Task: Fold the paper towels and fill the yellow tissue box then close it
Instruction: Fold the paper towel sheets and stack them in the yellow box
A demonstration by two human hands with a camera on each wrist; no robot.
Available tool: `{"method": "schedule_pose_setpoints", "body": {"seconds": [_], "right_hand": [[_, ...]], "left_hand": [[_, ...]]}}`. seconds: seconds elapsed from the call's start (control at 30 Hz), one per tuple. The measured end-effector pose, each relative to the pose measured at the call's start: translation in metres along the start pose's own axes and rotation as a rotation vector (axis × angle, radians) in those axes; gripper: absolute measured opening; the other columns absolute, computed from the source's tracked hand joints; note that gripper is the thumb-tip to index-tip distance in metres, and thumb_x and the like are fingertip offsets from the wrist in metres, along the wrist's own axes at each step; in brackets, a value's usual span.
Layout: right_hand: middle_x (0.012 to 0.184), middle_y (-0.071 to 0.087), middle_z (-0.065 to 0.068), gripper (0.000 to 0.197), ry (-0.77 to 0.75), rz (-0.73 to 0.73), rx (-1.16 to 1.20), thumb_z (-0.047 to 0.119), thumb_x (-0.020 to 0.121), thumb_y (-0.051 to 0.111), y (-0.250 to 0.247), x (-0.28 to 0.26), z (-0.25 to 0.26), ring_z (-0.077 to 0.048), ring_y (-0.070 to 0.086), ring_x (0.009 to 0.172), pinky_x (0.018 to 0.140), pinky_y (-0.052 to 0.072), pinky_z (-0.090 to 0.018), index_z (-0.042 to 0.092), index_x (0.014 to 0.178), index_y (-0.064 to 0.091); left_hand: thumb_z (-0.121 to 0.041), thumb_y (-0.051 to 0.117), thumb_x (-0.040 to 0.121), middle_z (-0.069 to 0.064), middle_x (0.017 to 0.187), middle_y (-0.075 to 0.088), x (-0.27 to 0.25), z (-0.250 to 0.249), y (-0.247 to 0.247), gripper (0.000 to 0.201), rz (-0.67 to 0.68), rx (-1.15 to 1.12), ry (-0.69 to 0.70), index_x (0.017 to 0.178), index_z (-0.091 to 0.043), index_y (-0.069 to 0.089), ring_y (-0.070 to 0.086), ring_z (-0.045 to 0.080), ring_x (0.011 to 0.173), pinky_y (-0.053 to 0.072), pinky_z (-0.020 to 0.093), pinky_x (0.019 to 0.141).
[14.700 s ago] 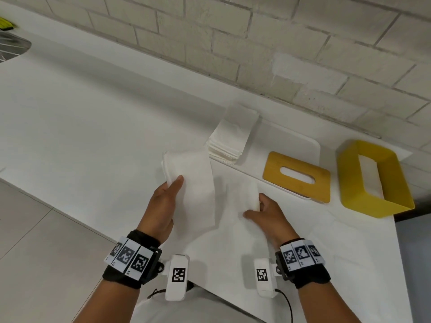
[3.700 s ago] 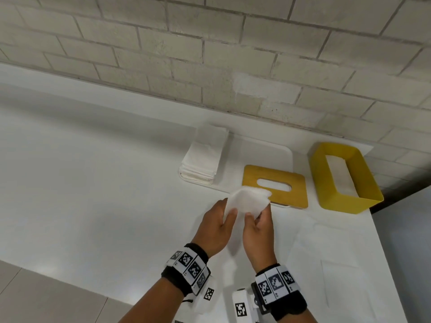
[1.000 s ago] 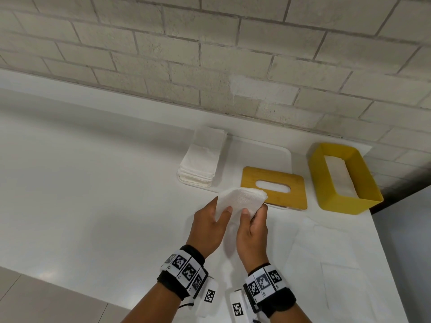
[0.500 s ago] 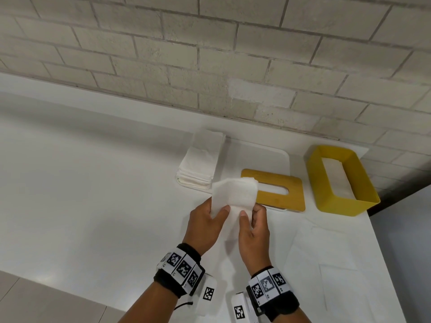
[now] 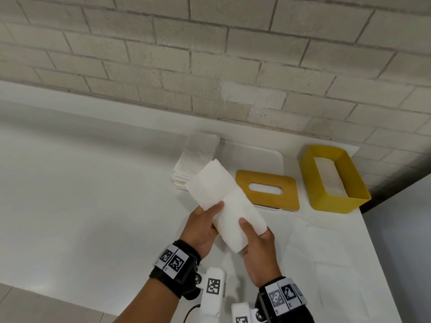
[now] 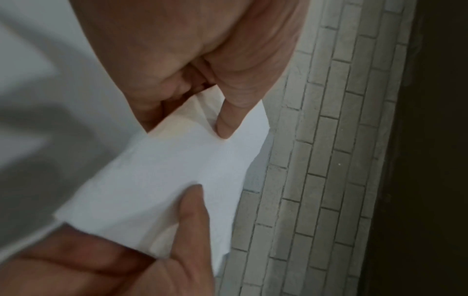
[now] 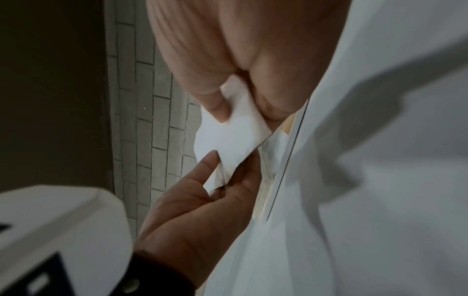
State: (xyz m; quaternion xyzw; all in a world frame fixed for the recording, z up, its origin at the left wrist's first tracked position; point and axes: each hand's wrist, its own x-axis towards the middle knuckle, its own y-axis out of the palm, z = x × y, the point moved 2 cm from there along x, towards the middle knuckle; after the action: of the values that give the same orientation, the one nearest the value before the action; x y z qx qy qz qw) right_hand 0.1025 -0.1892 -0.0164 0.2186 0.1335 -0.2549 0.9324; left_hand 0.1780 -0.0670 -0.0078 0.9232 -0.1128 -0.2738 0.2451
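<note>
My left hand point(image 5: 201, 226) and right hand point(image 5: 257, 247) each pinch the folded paper towel point(image 5: 227, 205) between thumb and fingers, holding it above the counter point(image 5: 81, 194) so its layers stay aligned. The open yellow box point(image 5: 333, 180) waits at the right; its lid point(image 5: 267, 192) lies beside the stack of folded towels point(image 5: 193, 166).

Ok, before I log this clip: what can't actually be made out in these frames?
- How many sheets the stack of folded towels holds: head view, layers too fine, near end covered by the held paper towel.
- How full the yellow tissue box is: its near wall hides the bottom.
- Left hand and right hand fingers under the towel: covered in the head view.
- Counter detail: both wrist views are blurred.
</note>
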Motion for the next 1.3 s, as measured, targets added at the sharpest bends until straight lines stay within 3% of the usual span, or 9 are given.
{"method": "schedule_pose_setpoints", "body": {"seconds": [0.33,0.43,0.53,0.63,0.73,0.93,1.03,1.13,1.3], "right_hand": [[0.119,0.072,-0.002,0.02,-0.093,-0.44,0.105,0.011,0.1,0.058,-0.06,0.03,0.074,-0.01,0.068,0.092,0.073,0.053,-0.024,0.015,0.119,0.065],[0.127,0.066,-0.019,0.032,-0.19,-0.634,0.051,0.011,0.099,0.058,-0.105,0.064,0.115,-0.035,0.068,0.1,0.062,0.05,-0.021,-0.001,0.128,0.059],[0.139,0.051,-0.038,0.046,-0.17,-0.669,0.081,0.01,0.098,0.056,-0.138,0.098,0.144,-0.052,0.061,0.111,0.057,0.044,-0.028,-0.011,0.137,0.046],[0.149,0.047,-0.027,0.049,-0.13,-0.726,0.162,0.007,0.1,0.05,-0.159,0.129,0.161,-0.024,0.064,0.091,0.057,0.054,-0.022,-0.003,0.147,0.041],[0.13,0.057,-0.03,0.026,-0.087,-0.673,0.016,0.01,0.099,0.053,-0.169,0.143,0.17,-0.038,0.06,0.116,0.086,0.051,-0.031,-0.009,0.117,0.057],[0.079,0.043,-0.011,0.035,0.068,-0.735,-0.282,0.013,0.102,0.049,-0.173,0.179,0.184,-0.034,0.051,0.095,0.075,0.045,-0.034,0.009,0.07,0.037],[0.099,0.053,-0.022,0.03,0.039,-0.691,-0.311,0.025,0.104,0.052,-0.164,0.171,0.186,-0.039,0.058,0.101,0.079,0.048,-0.032,0.003,0.084,0.046],[0.143,0.047,-0.022,0.008,0.074,-0.634,-0.092,0.01,0.108,0.035,-0.173,0.193,0.181,-0.03,0.061,0.099,0.048,0.051,-0.015,0.01,0.114,0.041],[0.099,0.049,-0.002,0.047,0.078,-0.576,-0.295,0.012,0.105,0.04,-0.187,0.207,0.175,-0.021,0.062,0.091,0.036,0.045,-0.013,0.0,0.15,0.033]], "left_hand": [[-0.022,0.059,0.101,-0.02,0.109,0.076,-0.006,-0.015,-0.05,0.025,-0.138,0.645,0.249,0.118,-0.038,0.068,0.071,0.012,0.107,0.054,0.033,0.099],[-0.026,0.063,0.099,-0.039,0.102,0.069,-0.016,-0.01,-0.077,0.025,-0.114,1.042,0.303,0.101,-0.05,0.069,0.066,-0.006,0.103,0.047,0.011,0.088],[-0.019,0.064,0.099,-0.031,0.102,0.073,-0.028,-0.01,-0.097,0.036,-0.144,1.034,0.268,0.098,-0.054,0.069,0.068,-0.006,0.099,0.052,0.022,0.093],[-0.021,0.065,0.098,-0.03,0.103,0.073,-0.038,-0.013,-0.109,0.035,-0.185,1.062,0.238,0.1,-0.056,0.068,0.069,-0.002,0.099,0.054,0.035,0.095],[-0.028,0.069,0.096,-0.029,0.103,0.073,-0.042,-0.014,-0.116,0.027,-0.198,1.059,0.206,0.102,-0.055,0.069,0.07,0.003,0.102,0.054,0.04,0.097],[-0.047,0.073,0.084,-0.016,0.1,0.078,-0.041,-0.011,-0.111,0.018,-0.187,0.909,0.121,0.101,-0.046,0.075,0.074,0.01,0.1,0.055,0.041,0.094],[-0.019,0.072,0.094,-0.006,0.096,0.08,-0.037,-0.004,-0.111,0.013,-0.192,0.831,0.075,0.098,-0.03,0.078,0.076,0.018,0.098,0.056,0.04,0.088],[-0.011,0.068,0.097,-0.004,0.098,0.08,-0.034,-0.001,-0.11,0.016,-0.185,0.802,0.048,0.102,-0.023,0.076,0.076,0.019,0.096,0.056,0.041,0.087],[-0.008,0.062,0.099,-0.003,0.097,0.08,-0.03,0.002,-0.109,0.017,-0.182,0.768,0.019,0.106,-0.018,0.074,0.075,0.022,0.096,0.055,0.038,0.084]]}}
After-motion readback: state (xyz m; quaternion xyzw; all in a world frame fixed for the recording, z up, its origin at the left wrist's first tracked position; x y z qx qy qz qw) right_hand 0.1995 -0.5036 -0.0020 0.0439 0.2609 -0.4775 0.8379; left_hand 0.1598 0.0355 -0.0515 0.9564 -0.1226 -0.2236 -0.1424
